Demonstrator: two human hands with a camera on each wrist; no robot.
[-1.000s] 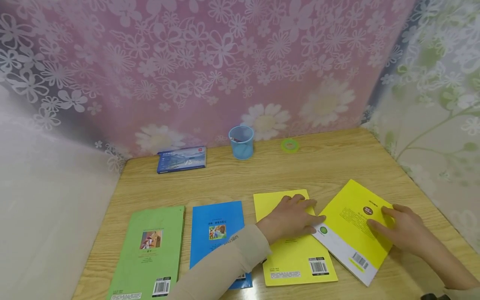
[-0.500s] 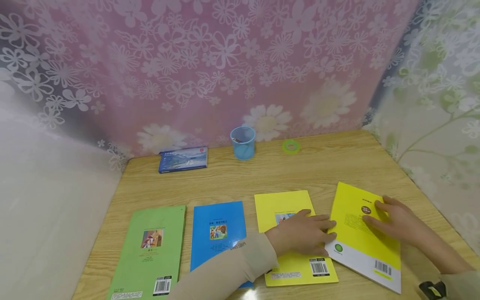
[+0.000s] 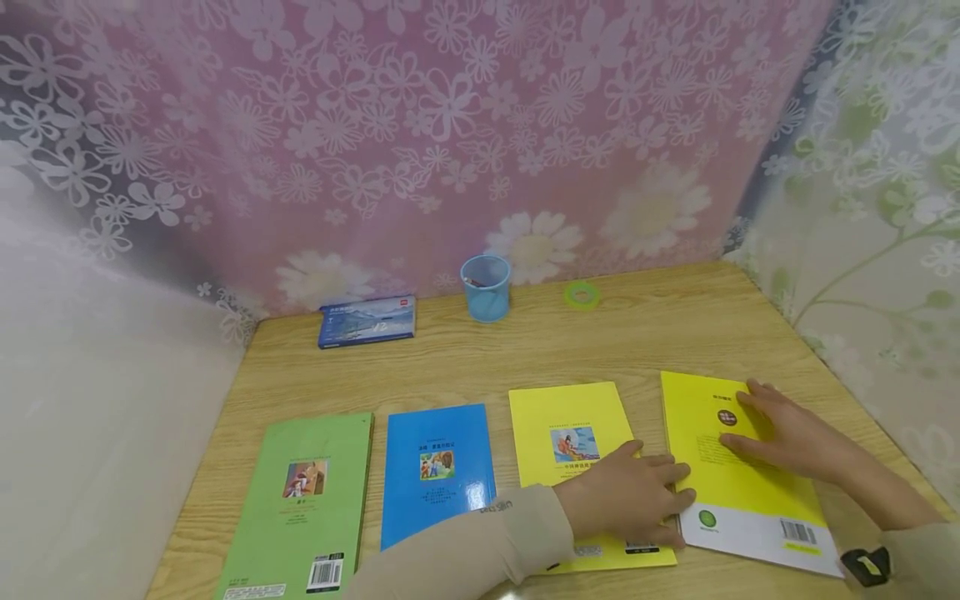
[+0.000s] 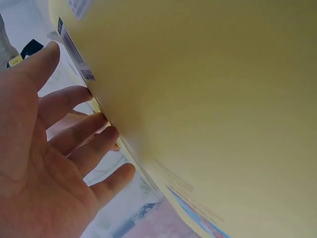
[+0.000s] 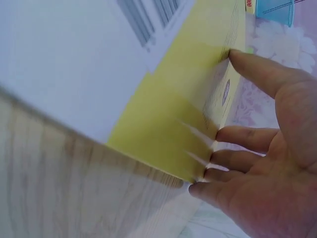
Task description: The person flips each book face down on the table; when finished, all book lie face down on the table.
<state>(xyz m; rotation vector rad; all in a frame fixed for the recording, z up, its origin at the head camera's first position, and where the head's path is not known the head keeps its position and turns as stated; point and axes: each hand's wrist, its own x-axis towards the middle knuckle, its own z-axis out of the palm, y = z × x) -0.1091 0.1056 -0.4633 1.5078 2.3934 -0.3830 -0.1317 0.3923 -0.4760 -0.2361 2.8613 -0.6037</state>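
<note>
At the right of the head view a yellow book with a white bottom band [image 3: 708,475] lies back cover up. My right hand [image 3: 783,433] rests on its right part, fingers fairly straight; in the right wrist view the thumb touches the cover [image 5: 143,124] and the other fingertips are at its edge. Spread over the lower part of a plain yellow book [image 3: 562,408], my left hand [image 3: 626,500] has its fingertips at the left edge of the white-banded book. The plain yellow book [image 4: 213,89] fills most of the left wrist view.
Left of the yellow books lie a blue book [image 3: 435,429], partly behind the left sleeve, and a green book [image 3: 270,525]. Along the back of the wooden table [image 3: 465,367] stand a blue box [image 3: 367,321], a light blue pen cup [image 3: 487,300] and a green tape roll [image 3: 582,295].
The white-banded book has turned from slanted to nearly in line with the other books. My left hand has slid towards me and right along its edge; my right hand has stayed on it.
</note>
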